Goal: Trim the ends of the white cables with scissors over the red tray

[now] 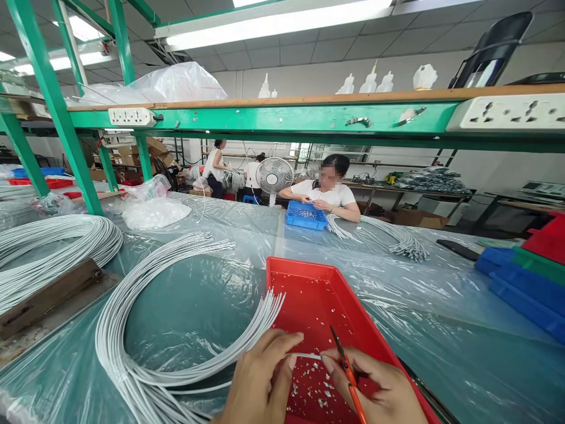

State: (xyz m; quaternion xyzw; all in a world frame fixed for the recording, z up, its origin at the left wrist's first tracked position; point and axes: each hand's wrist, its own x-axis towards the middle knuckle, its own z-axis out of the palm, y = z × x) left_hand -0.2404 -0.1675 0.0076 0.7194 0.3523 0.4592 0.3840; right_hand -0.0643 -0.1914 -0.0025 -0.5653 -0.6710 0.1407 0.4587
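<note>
My left hand (260,380) pinches the end of a thin white cable (306,356) over a red tray (309,282). My right hand (379,391) touches the same cable end with its fingertips and grips an orange-handled cutter (348,374) whose dark tip points up and left. Small white scraps of insulation (315,383) litter the tray floor. A large bundle of white cables (145,306) curves across the plastic-covered table to my left, its ends resting on the tray's left rim.
A second cable bundle (48,247) and a brown metal bar (48,294) lie at far left. Across the table a person (326,191) works beside a blue tray (305,215) and more cables (397,235). Stacked blue, green and red trays (529,277) sit at right. A green shelf beam (265,118) runs overhead.
</note>
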